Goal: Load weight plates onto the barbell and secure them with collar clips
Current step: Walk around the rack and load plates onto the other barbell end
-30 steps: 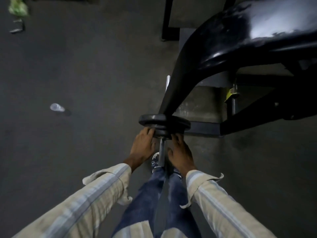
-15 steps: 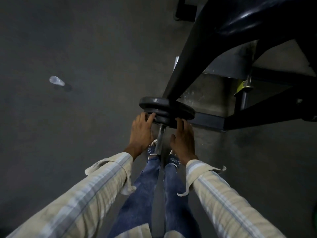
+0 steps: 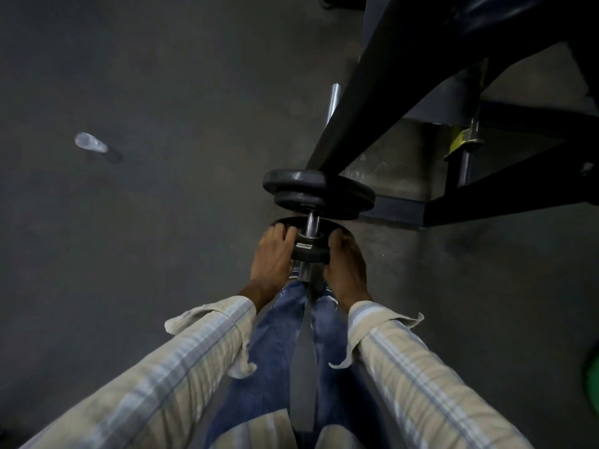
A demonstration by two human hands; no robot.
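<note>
A steel barbell sleeve points toward me above my feet. Two black weight plates sit stacked on it, farther along. A smaller black plate with a white label sits on the sleeve nearer to me, with a short gap of bare steel between it and the stack. My left hand grips its left rim and my right hand grips its right rim. The bar's far end shows beyond the stack. I see no collar clip.
A black bench frame slants over the bar and its base rails lie on the floor to the right. A yellow-tagged pin stands on the frame. A clear plastic bottle lies on the dark floor at left. Something green shows at the right edge.
Both hands were pressed against the plate stack; now they hold the smaller plate apart from the two larger ones, nearer to me, with bare sleeve showing between.
</note>
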